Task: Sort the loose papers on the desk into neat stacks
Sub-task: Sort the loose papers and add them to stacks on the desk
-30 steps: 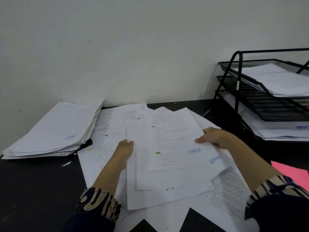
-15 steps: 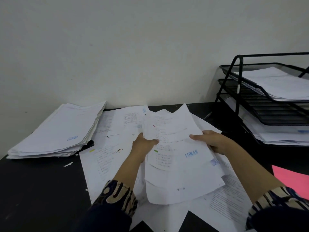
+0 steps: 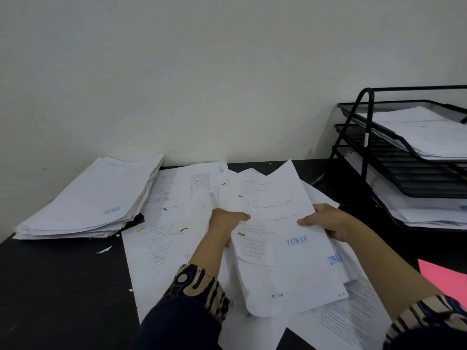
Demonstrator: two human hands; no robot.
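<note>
I hold a small bundle of white sheets (image 3: 283, 248), the top one stamped LUNAS in blue, lifted over the middle of the black desk (image 3: 55, 286). My left hand (image 3: 225, 223) grips its left edge, thumb on top. My right hand (image 3: 326, 221) grips the right edge, thumb across the page. More loose printed sheets (image 3: 161, 248) lie spread flat under and around the bundle. A thick, roughly squared stack of papers (image 3: 86, 200) sits at the back left, near the wall.
A black wire letter tray (image 3: 394, 162) with papers on its tiers stands at the right. A pink sheet (image 3: 444, 276) lies at the right edge. Small paper scraps (image 3: 103, 250) dot the bare dark desk at the front left.
My left hand moved right from the sheets' far-left edge and took hold of the bundle. The sheets were gathered closer together and lifted off the desk.
</note>
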